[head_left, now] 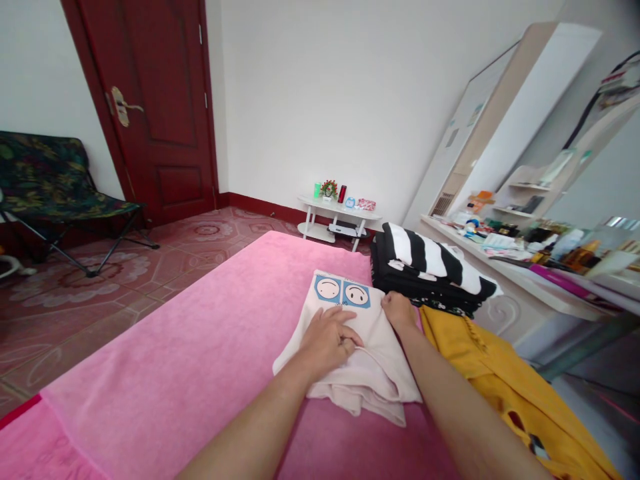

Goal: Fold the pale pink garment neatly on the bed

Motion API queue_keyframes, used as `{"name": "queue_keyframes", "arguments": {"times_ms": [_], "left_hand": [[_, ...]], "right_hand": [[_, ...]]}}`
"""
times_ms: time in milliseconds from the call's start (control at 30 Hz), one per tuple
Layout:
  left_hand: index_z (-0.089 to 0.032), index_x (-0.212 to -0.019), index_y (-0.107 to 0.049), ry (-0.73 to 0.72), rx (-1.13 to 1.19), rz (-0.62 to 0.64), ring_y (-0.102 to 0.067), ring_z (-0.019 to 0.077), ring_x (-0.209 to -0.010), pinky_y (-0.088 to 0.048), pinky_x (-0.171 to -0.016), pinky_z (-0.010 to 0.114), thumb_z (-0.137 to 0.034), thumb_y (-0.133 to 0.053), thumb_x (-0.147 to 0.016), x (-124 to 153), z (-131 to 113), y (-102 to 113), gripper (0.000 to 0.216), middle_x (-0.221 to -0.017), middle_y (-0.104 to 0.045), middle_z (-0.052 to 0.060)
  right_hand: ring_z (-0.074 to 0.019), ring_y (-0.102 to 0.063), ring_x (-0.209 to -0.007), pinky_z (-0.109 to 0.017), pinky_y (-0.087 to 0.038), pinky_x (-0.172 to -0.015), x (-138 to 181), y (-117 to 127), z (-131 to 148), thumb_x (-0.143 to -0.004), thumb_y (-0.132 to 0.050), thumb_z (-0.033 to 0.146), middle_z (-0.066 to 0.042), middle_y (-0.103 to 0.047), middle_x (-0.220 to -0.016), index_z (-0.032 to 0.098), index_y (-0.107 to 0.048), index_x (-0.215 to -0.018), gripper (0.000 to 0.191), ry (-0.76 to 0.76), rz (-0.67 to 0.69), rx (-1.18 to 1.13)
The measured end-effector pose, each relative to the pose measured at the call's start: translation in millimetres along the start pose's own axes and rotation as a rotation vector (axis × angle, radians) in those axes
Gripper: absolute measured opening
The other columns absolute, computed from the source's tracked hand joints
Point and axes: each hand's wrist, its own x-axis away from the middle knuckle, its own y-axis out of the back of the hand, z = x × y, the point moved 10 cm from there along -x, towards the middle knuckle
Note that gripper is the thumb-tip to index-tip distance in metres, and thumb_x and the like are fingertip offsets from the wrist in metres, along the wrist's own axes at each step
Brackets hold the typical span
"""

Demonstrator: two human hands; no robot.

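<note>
A folded pale pink T-shirt (pixel 373 373) with two blue smiley-face squares lies on the pink bed cover (pixel 200 360). My left hand (pixel 327 337) rests flat on the middle of the shirt, fingers stretched out. At the shirt's right edge my right hand (pixel 397 310) is closed, pinching the fabric. Both forearms reach in from the bottom of the view.
A yellow garment (pixel 480 360) lies right of the shirt. A black-and-white striped folded stack (pixel 425 267) sits beyond it. A cluttered dresser (pixel 530 253) with mirror stands at right. A small white table (pixel 335 217), a red door (pixel 155 100) and a folding chair (pixel 55 187) stand farther off.
</note>
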Motion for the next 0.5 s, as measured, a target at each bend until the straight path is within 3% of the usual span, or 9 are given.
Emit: {"name": "queue_keyframes", "arguments": {"times_ms": [67,133,200,267,400,500], "left_hand": [[-0.038,-0.089,-0.073,0.008,-0.009,-0.003,-0.032,0.024,-0.133,-0.016,-0.112,0.051,-0.02,-0.051,-0.075,1,1,0,0.031,-0.136,-0.05,-0.01],[-0.038,-0.09,-0.072,0.011,-0.017,-0.001,-0.032,0.0239,-0.134,-0.016,-0.112,0.051,-0.022,-0.051,-0.076,3,2,-1,0.03,-0.137,-0.049,-0.01],[-0.037,-0.091,-0.072,0.005,-0.026,-0.004,-0.031,0.0234,-0.134,-0.016,-0.112,0.05,-0.024,-0.05,-0.078,4,2,0,0.029,-0.138,-0.048,-0.009],[-0.037,-0.096,-0.07,0.004,-0.042,-0.018,-0.033,0.0215,-0.133,-0.019,-0.112,0.048,-0.022,-0.047,-0.08,5,1,2,0.032,-0.138,-0.048,-0.008],[-0.032,-0.119,-0.059,0.029,-0.114,-0.063,-0.039,0.0167,-0.129,-0.024,-0.111,0.041,-0.018,-0.037,-0.085,6,0,7,0.043,-0.138,-0.049,-0.004],[-0.028,-0.132,-0.048,0.055,-0.215,-0.022,-0.032,0.0206,-0.134,-0.023,-0.111,0.045,-0.028,-0.031,-0.091,11,-2,2,0.044,-0.144,-0.042,-0.001]], "right_hand": [[-0.0311,-0.065,-0.091,-0.04,-0.048,-0.076,7,10,10,-0.075,-0.053,0.02,-0.02,-0.068,-0.096,0.014,-0.07,-0.092,0.024,0.015,0.029,0.043],[-0.0303,-0.059,-0.105,-0.041,-0.046,-0.086,25,25,27,-0.076,-0.053,0.02,-0.021,-0.06,-0.116,0.012,-0.062,-0.115,0.041,0.096,-0.004,0.051],[-0.0274,-0.046,-0.124,-0.039,-0.039,-0.099,58,35,46,-0.082,-0.048,0.027,-0.016,-0.045,-0.138,0.015,-0.043,-0.136,0.056,0.259,-0.073,0.018],[-0.0245,-0.03,-0.136,-0.04,-0.029,-0.108,99,28,55,-0.09,-0.036,0.037,-0.01,-0.032,-0.148,0.018,-0.031,-0.143,0.057,0.398,-0.049,-0.024],[-0.0217,-0.015,-0.141,-0.044,-0.02,-0.112,152,-9,28,-0.094,-0.018,0.045,-0.005,-0.022,-0.153,0.023,-0.03,-0.144,0.056,0.363,0.193,-0.058],[-0.0203,-0.017,-0.141,-0.045,-0.017,-0.113,165,-10,6,-0.094,-0.018,0.047,-0.004,-0.023,-0.153,0.024,-0.03,-0.145,0.056,0.299,0.192,-0.099]]}}
